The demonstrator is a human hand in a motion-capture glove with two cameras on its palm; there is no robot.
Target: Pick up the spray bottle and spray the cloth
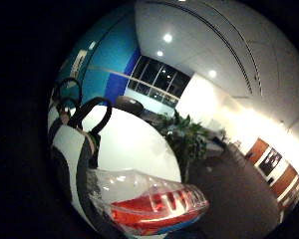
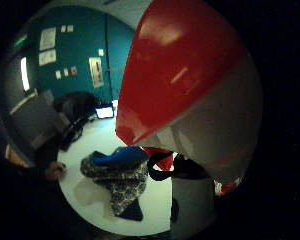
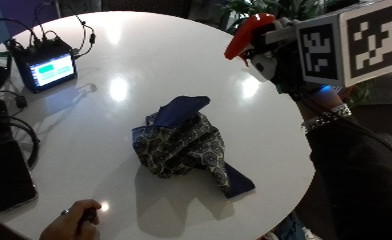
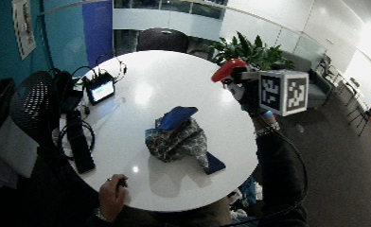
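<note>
Right hand (image 3: 296, 60) grips spray bottle (image 3: 249, 31), raised at upper right of outside view. Cloth (image 3: 183, 142) bunched mid-table (image 3: 143, 60). Pickup done; next: aim nozzle down at cloth, squeeze trigger.

Spray bottle (image 3: 249, 34): red head, raised above table edge, nozzle toward cloth. Cloth (image 3: 183, 142): blue patterned, crumpled in heap mid-table, one plain blue corner sticking up.
</note>
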